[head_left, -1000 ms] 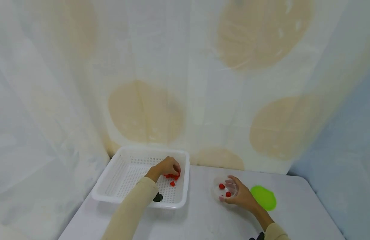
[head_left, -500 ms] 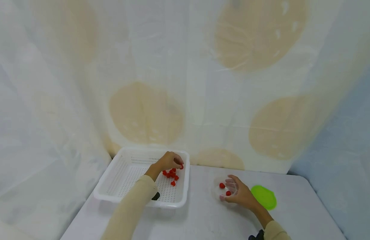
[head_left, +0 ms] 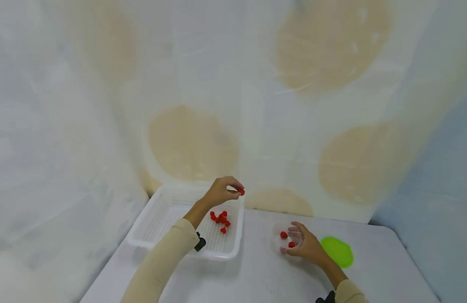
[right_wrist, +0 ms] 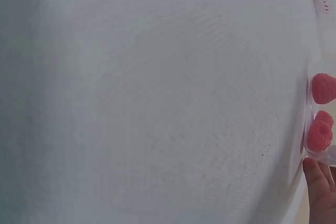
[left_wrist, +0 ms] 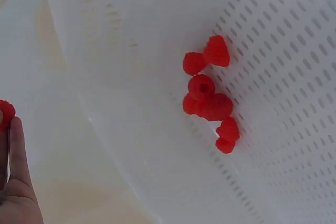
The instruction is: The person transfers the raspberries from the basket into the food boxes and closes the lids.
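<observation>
A small, bumpy red raspberry (head_left: 241,192) is pinched in the left hand's (head_left: 220,191) fingertips, raised above the perforated white plastic basket's (head_left: 161,219) 3 o'clock rim. At the basket's 4 o'clock, the right hand (head_left: 307,247) cups a clear round tub (head_left: 284,240) on the counter (head_left: 256,277), fingers loosely curled.

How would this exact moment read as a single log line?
left hand: pinches raspberry above white basket | right hand: holds clear container with two raspberries | green lid: on table
</observation>
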